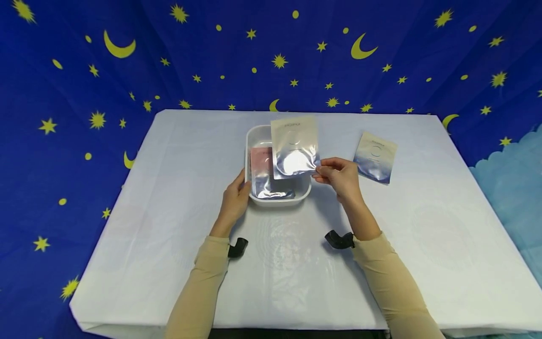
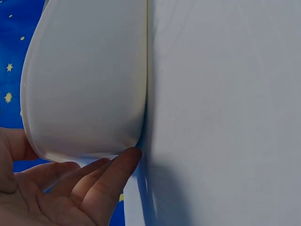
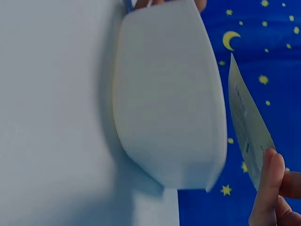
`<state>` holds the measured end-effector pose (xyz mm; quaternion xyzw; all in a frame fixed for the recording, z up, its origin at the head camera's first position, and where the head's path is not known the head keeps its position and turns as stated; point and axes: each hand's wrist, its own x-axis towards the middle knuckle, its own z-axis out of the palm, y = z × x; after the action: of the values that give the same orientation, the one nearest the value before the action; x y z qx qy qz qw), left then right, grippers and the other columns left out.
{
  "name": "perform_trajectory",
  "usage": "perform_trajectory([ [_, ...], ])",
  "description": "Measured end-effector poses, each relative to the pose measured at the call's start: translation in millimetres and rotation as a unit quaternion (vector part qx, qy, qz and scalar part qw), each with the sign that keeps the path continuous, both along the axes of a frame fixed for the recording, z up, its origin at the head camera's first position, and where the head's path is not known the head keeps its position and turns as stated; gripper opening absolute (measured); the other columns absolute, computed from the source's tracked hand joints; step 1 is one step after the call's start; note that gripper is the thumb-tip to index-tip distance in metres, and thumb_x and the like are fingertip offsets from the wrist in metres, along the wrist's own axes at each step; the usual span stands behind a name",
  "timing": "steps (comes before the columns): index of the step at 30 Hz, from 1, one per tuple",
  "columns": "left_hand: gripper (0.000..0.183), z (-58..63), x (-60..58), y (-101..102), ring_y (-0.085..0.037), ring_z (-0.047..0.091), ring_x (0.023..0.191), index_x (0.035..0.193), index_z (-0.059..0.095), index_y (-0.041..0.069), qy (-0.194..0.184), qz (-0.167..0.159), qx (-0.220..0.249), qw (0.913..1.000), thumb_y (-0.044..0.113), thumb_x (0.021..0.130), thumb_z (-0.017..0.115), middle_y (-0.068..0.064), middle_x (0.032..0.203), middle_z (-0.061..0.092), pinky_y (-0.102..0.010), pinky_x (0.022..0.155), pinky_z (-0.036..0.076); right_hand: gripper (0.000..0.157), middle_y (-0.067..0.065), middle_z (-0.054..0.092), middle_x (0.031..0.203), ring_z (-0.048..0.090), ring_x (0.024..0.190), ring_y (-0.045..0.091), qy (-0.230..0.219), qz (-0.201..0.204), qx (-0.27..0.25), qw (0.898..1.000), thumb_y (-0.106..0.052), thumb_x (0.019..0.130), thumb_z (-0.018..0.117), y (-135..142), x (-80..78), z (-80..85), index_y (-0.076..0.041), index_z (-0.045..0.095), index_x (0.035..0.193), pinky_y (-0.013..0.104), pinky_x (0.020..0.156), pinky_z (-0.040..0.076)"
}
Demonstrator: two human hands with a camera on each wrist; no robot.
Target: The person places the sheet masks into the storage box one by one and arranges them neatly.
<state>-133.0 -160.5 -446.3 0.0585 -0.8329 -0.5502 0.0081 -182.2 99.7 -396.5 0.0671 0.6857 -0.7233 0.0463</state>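
Observation:
A white plastic tub (image 1: pixel 279 203) stands on the table. My left hand (image 1: pixel 235 200) rests against its left side; in the left wrist view the fingers lie along the outer wall and the thumb is at the rim. My right hand (image 1: pixel 342 178) pinches the lower right corner of a cream-to-blue foil sachet (image 1: pixel 294 136), tilted up over the tub. The right wrist view shows that sachet (image 3: pixel 247 120) edge-on between thumb and fingers. Inside the tub lies a pink-to-silver sachet (image 1: pixel 260 174), partly covered by the held one.
Another cream-and-blue sachet (image 1: pixel 374 157) lies flat on the table, right of the tub and just beyond my right hand. The white-covered table (image 1: pixel 423 263) has a blue curtain (image 1: pixel 237 52) with stars and moons behind it. Black wrist mounts (image 1: pixel 338 240) jut inward from both sleeves.

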Motion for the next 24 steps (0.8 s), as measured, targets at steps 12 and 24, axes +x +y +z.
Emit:
perform_trajectory([
  [12, 0.051, -0.9, 0.6, 0.1, -0.033, 0.040, 0.140, 0.151, 0.037, 0.017, -0.001, 0.003, -0.008, 1.0000, 0.019, 0.102, 0.045, -0.016, 0.149, 0.045, -0.045, 0.117, 0.031, 0.023, 0.001, 0.062, 0.070, 0.068, 0.053, 0.009, -0.009, 0.049, 0.067, 0.997, 0.010, 0.086, 0.063, -31.1, 5.4, -10.0, 0.019, 0.062, 0.106, 0.023, 0.056, 0.058],
  [24, 0.051, -0.7, 0.3, -0.1, -0.034, 0.043, 0.137, 0.151, 0.038, 0.016, 0.003, 0.005, -0.009, 0.9999, 0.018, 0.101, 0.046, -0.016, 0.147, 0.047, -0.046, 0.116, 0.033, 0.018, 0.022, 0.072, 0.084, 0.069, 0.055, 0.011, 0.025, 0.087, 0.181, 0.979, -0.001, 0.087, 0.068, -40.4, 8.4, -13.2, 0.012, 0.069, 0.100, 0.025, 0.056, 0.059],
])
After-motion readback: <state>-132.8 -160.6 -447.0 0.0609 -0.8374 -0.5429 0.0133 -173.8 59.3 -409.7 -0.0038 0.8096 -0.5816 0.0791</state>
